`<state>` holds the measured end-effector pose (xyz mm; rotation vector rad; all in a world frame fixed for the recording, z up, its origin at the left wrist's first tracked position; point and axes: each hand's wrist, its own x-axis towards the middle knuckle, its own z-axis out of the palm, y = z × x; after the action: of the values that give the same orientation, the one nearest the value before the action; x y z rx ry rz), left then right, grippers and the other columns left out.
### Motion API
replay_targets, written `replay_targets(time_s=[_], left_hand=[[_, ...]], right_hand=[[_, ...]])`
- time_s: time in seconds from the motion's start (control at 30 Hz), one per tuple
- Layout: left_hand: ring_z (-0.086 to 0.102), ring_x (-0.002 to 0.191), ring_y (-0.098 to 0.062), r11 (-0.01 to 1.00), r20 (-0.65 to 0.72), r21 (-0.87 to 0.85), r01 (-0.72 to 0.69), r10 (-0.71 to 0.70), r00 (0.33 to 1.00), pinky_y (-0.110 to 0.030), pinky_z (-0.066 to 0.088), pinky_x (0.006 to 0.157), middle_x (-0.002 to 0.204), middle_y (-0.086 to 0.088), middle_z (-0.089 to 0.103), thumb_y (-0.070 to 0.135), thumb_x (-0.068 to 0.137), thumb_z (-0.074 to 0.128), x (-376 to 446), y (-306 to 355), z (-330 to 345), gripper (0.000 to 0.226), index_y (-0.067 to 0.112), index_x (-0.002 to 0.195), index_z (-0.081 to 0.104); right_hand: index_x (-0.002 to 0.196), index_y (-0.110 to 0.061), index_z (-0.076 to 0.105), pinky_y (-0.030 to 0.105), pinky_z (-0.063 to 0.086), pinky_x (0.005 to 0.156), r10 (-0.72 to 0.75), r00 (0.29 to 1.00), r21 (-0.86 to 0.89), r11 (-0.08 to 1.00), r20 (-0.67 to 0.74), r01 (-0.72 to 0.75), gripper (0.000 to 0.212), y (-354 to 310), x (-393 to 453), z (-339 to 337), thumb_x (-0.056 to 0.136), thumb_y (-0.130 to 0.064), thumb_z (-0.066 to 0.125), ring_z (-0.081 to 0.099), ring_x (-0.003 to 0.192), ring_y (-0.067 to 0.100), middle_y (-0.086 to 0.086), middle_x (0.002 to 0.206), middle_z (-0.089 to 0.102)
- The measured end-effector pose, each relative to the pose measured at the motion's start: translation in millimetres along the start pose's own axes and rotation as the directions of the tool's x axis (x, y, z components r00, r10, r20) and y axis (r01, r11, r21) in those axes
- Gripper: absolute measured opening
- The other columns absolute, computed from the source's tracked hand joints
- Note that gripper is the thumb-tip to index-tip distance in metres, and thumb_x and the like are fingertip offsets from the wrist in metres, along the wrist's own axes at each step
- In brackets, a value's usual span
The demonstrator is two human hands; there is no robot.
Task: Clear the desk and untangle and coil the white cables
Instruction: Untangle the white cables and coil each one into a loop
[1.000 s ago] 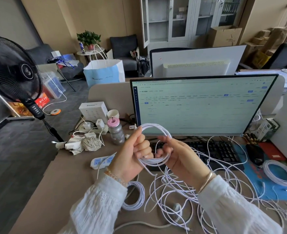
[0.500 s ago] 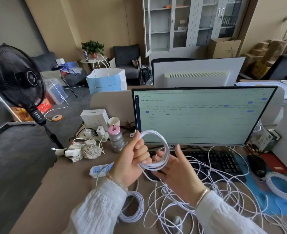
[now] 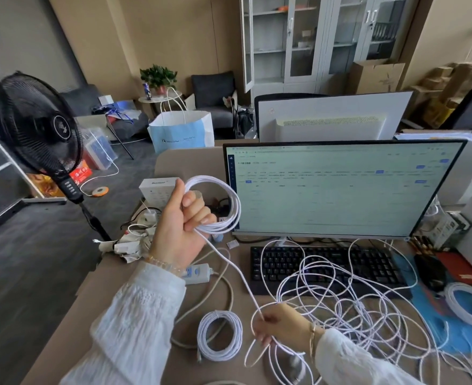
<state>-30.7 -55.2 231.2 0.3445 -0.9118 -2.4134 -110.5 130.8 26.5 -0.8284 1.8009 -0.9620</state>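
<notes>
Here, in the head view, the left hand [image 3: 180, 223] is raised above the bench [image 3: 134, 276], its fingers curled shut around a round coil of white cable [image 3: 223, 201] held upright in front of the left edge of the monitor [image 3: 340, 187]. One strand of cable [image 3: 234, 270] runs from this coil down and to the right to the right hand [image 3: 280, 326], which pinches the strand between thumb and fingers low over the bench. Just right of that hand, a loose tangle of white cable [image 3: 348, 304] spreads across the bench and over the black keyboard [image 3: 326, 268]. A finished coil [image 3: 219, 336] lies flat on the bench between the two sleeves, resting on a thicker grey cable [image 3: 223, 290]. Another coil [image 3: 469, 304] lies at the far right on the blue mat [image 3: 429, 315], near the black mouse [image 3: 430, 269]. A white power strip [image 3: 200, 273] lies beside the left wrist. At the left end of the bench are crumpled paper and plugs [image 3: 130, 243] and a white box [image 3: 158, 187]. A black standing fan [image 3: 39, 129] stands on the floor to the left, and a white and blue paper bag [image 3: 180, 130] stands behind the bench.
</notes>
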Motion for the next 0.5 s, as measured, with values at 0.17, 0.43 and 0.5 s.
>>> replay_targets(time_s=[0.17, 0.43, 0.5], left_hand=[[0.016, 0.035, -0.006, 0.996, -0.08, 0.081, 0.048, -0.041, 0.996, -0.018, 0.025, 0.042, 0.04, 0.009, 0.019, 0.048, 0.099, 0.039, -0.8, -1.8, -18.9, 0.055, 0.022, 0.051, 0.038], [0.02, 0.033, -0.008, 0.939, -0.247, 0.284, 0.193, -0.123, 0.961, -0.024, 0.033, 0.048, 0.041, 0.007, 0.021, 0.046, 0.098, 0.044, -17.0, -47.3, -41.8, 0.051, 0.019, 0.056, 0.033], [0.022, 0.034, -0.009, 0.933, -0.262, 0.291, 0.21, -0.134, 0.956, -0.028, 0.033, 0.054, 0.042, 0.007, 0.022, 0.043, 0.1, 0.042, -19.2, -57.6, -43.9, 0.05, 0.018, 0.058, 0.03]], right_hand=[[0.073, -0.002, 0.064, 0.025, 0.042, 0.045, 0.055, 0.984, 0.096, 0.995, -0.169, -0.039, 0.024, -8.1, -4.9, -11.4, 0.094, -0.009, 0.055, 0.055, 0.045, 0.015, 0.004, 0.055, 0.063], [0.097, -0.007, 0.067, 0.031, 0.033, 0.054, -0.188, 0.816, -0.018, 0.977, -0.547, 0.213, 0.021, -53.4, -20.1, -40.2, 0.099, -0.01, 0.046, 0.036, 0.056, 0.01, -0.01, 0.059, 0.042], [0.103, -0.006, 0.066, 0.041, 0.038, 0.059, -0.291, 0.773, -0.044, 0.945, -0.563, 0.324, 0.022, -70.1, -31.1, -41.3, 0.098, -0.003, 0.045, 0.041, 0.063, 0.017, 0.001, 0.072, 0.042]])
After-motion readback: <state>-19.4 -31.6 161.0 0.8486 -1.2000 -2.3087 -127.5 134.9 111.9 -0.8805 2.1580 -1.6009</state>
